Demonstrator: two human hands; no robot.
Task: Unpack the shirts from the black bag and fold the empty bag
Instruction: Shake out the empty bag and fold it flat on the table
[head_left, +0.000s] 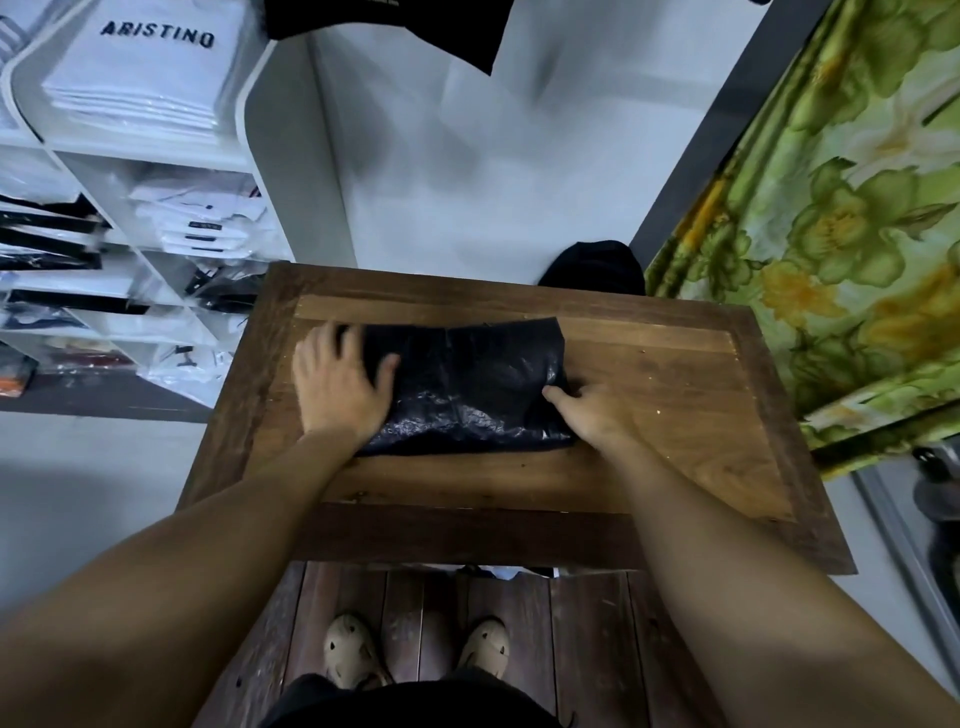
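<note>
From the head camera, the black bag (467, 384) is lying flat in the middle of the wooden table (675, 441), and it looks empty and folded into a small, wide shape. The left hand (337, 379) is pressing down on the bag's left end with its fingers spread out flat, so it is not gripping anything. The right hand (592, 410) is touching the bag's near right corner with its thumb on top. Its other fingers are hidden, so I cannot tell if it is pinching the corner or just pushing on it. No shirts are lying on the table, but folded white shirts (135, 78) are sitting on the white shelves (156, 161) to the left. I think the unpacking is done and the bag-folding step is going on. The next move probably needs one end lifted and laid over the other, then pressed flat so the slippery plastic is not popping open.
</note>
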